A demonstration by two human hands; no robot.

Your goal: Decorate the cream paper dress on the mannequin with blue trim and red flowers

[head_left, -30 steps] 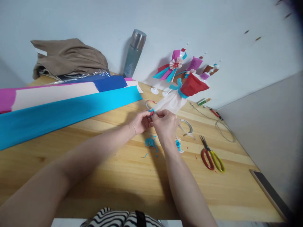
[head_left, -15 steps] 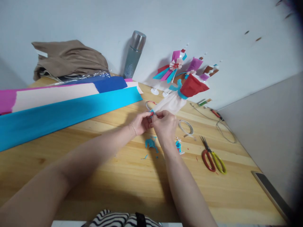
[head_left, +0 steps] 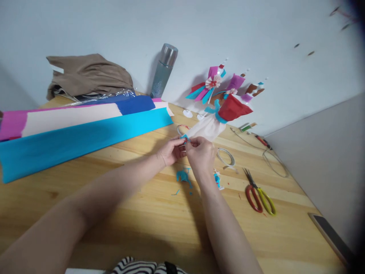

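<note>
Blue-and-red piece [head_left: 185, 139] being pinched
Between left hand [head_left: 171, 151] and right hand [head_left: 201, 154] it is being held in fingertips, near white wrapping [head_left: 207, 128]

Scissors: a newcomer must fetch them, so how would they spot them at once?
On the wooden table, look to the right of the right hand. The scissors lie nearer the person than the pale ring. Their two handle loops set them apart: one red, one yellow.

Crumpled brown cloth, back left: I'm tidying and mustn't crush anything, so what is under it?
Along the lower edge of the crumpled brown cloth, dark fabric with pale stripes and crinkled clear plastic peek out. Anything deeper is covered.
</note>
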